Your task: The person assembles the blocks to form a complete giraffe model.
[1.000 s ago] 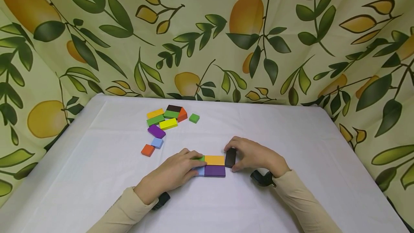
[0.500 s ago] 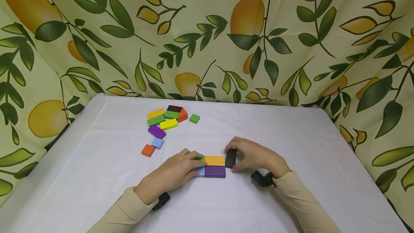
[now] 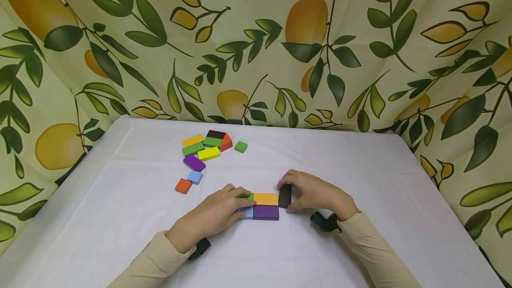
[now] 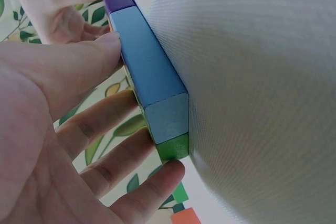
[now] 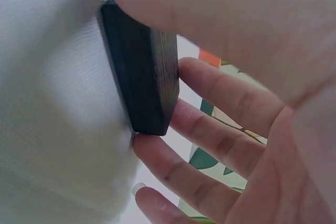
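- Between the thumb and curled fingers of the right hand (image 3: 314, 190), the black block (image 3: 285, 196) is being pinched by its ends.
- Just left of that grip, the yellow-orange block (image 3: 266, 199) and the purple block (image 3: 266, 212) are lying side by side.
- Beneath the left hand (image 3: 216, 211), whose relaxed fingers are spreading without pinching, the green block (image 3: 248, 196) and the light blue block (image 4: 149, 59) are touching.
- Beyond the left hand, loose blocks (image 3: 208, 153) are lying on white cloth (image 3: 320, 163).
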The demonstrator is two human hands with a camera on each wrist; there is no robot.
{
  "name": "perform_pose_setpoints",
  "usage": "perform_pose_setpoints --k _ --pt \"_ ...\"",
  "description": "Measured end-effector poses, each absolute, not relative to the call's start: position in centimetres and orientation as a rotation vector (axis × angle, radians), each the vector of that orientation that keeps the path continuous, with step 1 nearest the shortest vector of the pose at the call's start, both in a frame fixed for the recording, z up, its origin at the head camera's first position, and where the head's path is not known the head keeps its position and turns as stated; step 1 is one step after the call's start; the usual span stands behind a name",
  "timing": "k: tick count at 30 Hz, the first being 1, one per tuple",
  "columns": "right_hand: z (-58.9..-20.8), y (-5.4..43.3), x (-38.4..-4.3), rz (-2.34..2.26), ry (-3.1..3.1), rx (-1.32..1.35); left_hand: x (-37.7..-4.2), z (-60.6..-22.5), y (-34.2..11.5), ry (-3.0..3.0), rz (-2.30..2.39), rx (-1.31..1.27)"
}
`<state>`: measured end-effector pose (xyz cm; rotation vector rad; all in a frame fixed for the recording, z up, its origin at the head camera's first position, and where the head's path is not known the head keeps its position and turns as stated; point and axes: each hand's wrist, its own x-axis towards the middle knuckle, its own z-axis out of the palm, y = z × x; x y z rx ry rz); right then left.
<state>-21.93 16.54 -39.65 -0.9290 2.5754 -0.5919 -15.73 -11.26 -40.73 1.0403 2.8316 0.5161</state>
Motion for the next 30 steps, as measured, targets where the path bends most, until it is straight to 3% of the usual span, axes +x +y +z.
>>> perform_pose_setpoints --k 30 --pt "-39.59 16.55 -21.82 -0.569 2.584 -0.889 -15.67 -40.67 -11.19 2.835 0.509 1.038"
